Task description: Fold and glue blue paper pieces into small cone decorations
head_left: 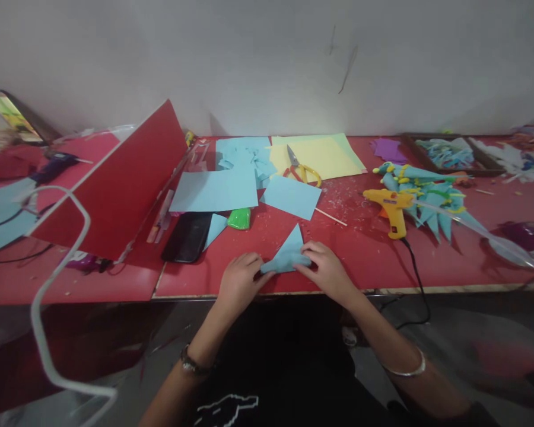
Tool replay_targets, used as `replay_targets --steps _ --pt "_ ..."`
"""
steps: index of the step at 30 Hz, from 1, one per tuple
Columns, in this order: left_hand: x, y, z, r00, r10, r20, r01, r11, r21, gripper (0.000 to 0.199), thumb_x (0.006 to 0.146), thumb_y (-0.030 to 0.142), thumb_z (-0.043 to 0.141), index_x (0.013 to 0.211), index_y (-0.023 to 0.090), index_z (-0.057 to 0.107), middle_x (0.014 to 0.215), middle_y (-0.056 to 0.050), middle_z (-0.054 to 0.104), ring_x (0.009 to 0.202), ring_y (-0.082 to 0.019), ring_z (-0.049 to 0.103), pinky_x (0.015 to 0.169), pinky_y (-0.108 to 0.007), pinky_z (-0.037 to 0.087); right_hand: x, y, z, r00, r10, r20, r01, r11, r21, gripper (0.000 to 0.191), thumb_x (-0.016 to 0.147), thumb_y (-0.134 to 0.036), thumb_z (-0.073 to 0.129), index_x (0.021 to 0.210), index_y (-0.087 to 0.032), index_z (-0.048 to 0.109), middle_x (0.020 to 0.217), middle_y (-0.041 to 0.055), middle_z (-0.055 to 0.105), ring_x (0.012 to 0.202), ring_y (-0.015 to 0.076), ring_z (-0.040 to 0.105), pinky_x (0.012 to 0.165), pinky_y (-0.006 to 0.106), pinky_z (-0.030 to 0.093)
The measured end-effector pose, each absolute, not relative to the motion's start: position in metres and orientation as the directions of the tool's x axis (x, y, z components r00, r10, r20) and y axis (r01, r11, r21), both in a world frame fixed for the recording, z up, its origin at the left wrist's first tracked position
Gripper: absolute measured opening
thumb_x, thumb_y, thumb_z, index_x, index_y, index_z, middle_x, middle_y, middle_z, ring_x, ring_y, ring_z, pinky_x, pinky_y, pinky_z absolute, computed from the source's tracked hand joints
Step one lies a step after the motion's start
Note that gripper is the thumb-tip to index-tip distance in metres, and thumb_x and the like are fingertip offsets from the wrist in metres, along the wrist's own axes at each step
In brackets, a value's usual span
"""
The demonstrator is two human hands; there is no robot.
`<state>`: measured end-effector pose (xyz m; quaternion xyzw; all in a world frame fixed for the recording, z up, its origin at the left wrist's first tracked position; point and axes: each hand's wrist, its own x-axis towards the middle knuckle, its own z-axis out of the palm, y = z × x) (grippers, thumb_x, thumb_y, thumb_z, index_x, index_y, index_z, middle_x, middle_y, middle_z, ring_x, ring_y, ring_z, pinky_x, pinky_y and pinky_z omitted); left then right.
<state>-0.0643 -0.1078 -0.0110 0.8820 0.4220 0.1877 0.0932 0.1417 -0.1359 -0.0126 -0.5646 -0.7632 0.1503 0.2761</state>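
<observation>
A sheet of light blue paper (289,252) lies at the table's front edge, its near part rolled up and a pointed corner sticking out away from me. My left hand (244,277) pinches the left end of the roll between thumb and fingers. At the right end, my right hand (324,268) grips it the same way. Just beyond sit a blue paper square (291,197), a thin white stick (331,217) and a green packet (239,219). A black phone (187,238) rests to the left, partly over a small blue paper piece (216,228).
An upright red board (129,184) divides the table on the left, with a white cable (40,320) before it. Scissors (300,169) lie on yellow paper (333,155). To the right are a yellow glue gun (391,210), blue paper cones (440,204) and a scrap tray (447,155).
</observation>
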Motion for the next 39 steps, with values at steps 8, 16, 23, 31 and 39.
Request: replay_targets --steps 8,16,23,31,39 --pt "-0.062 -0.11 -0.009 0.504 0.837 0.213 0.795 -0.546 0.265 0.027 0.078 0.034 0.053 0.059 0.016 0.048 0.062 0.001 0.05 0.062 -0.013 0.049 0.059 -0.027 0.033 0.137 -0.134 -0.016 -0.158 0.948 0.276 0.883 0.26 -0.391 0.026 0.082 -0.033 0.048 0.061 -0.018 0.051 0.073 0.0046 0.053 0.071 0.0161 0.048 0.065 0.028 0.039" --pt "-0.062 -0.111 -0.005 0.48 0.867 0.13 0.825 -0.497 0.268 0.022 0.079 0.029 0.051 0.061 0.017 0.047 0.065 0.001 0.051 0.066 -0.014 0.049 0.061 -0.028 0.035 0.132 -0.137 -0.016 -0.125 0.952 0.279 0.961 0.186 -0.204 0.028 0.084 -0.033 0.045 0.061 -0.018 0.05 0.07 0.0045 0.053 0.068 0.0174 0.045 0.061 0.029 0.034" --pt "-0.067 -0.108 -0.003 0.633 0.715 0.295 0.69 -0.695 0.202 0.032 0.08 0.012 0.046 0.11 0.023 0.049 0.114 -0.009 0.046 0.094 -0.017 0.049 0.078 -0.031 0.042 0.129 -0.134 -0.02 -0.109 0.955 0.274 0.983 0.145 -0.112 0.025 0.084 -0.032 0.046 0.064 -0.018 0.053 0.071 0.0046 0.054 0.069 0.0173 0.048 0.061 0.029 0.031" --pt "-0.063 -0.104 0.008 0.877 0.468 0.11 0.469 -0.883 0.016 0.043 0.08 0.013 0.048 0.118 0.033 0.046 0.132 -0.003 0.039 0.109 -0.023 0.042 0.087 -0.038 0.037 0.127 -0.132 -0.019 -0.11 0.957 0.268 0.986 0.139 -0.094 0.026 0.085 -0.03 0.044 0.065 -0.018 0.055 0.071 0.0047 0.055 0.069 0.0168 0.048 0.06 0.028 0.03" --pt "-0.076 -0.107 0.008 0.873 0.48 0.085 0.479 -0.877 0.025 0.039 0.08 0.015 0.049 0.116 0.031 0.049 0.121 -0.003 0.052 0.106 -0.021 0.047 0.084 -0.035 0.038 0.127 -0.133 -0.019 -0.095 0.958 0.27 0.989 0.122 -0.083 0.024 0.084 -0.03 0.046 0.065 -0.018 0.054 0.072 0.0045 0.055 0.07 0.0171 0.048 0.06 0.029 0.03"
